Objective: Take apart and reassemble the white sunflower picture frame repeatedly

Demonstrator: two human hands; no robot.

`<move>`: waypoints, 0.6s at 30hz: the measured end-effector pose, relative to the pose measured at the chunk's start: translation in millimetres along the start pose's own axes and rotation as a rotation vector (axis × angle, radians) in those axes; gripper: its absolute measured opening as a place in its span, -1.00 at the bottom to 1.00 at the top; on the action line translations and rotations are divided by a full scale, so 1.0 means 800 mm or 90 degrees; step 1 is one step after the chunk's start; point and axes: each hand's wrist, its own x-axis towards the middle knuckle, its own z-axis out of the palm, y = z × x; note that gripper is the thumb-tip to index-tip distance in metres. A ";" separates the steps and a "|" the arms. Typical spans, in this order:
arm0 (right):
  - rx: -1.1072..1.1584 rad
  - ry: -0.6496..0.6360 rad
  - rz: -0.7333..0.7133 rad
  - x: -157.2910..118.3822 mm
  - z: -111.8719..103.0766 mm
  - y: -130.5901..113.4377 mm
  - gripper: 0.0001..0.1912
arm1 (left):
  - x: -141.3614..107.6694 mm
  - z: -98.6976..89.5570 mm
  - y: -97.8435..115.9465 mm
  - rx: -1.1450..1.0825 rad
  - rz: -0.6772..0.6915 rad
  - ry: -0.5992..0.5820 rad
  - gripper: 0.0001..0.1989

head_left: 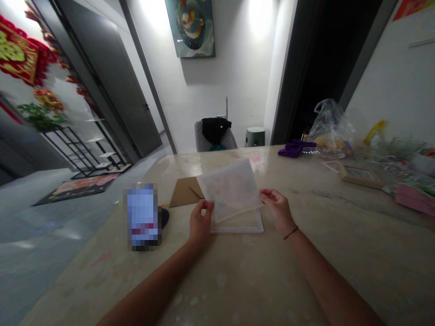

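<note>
Between my two hands a thin white translucent sheet [233, 188] is held up at a tilt. My left hand [201, 222] pinches its lower left corner, and my right hand [277, 209] pinches its right edge. Faint coloured patches show through the sheet. Beneath it a white picture frame [238, 229] lies flat on the table, its far part covered by the sheet. Behind my left hand lies a brown backing board [183, 192] with a narrow strip on it, partly hidden by the sheet.
A phone [142, 217] stands on a dark round holder at the left of the marble-patterned table [231, 280]. At the right are a purple cloth [295, 148], a clear plastic bag [331, 131], a wooden frame [360, 175] and a pink item [414, 198]. A chair [200, 138] stands beyond.
</note>
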 end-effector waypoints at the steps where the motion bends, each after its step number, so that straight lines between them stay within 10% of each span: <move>1: -0.035 -0.025 -0.015 0.001 -0.001 0.001 -0.64 | 0.003 0.000 -0.003 0.008 0.005 -0.004 -0.74; 14: -0.524 -0.095 -0.033 -0.017 0.007 0.012 -0.87 | 0.006 -0.009 -0.010 0.475 0.084 -0.100 -0.66; 18: -0.643 -0.110 -0.074 -0.025 0.014 0.008 -0.66 | 0.001 -0.008 -0.006 0.484 0.070 -0.123 -0.67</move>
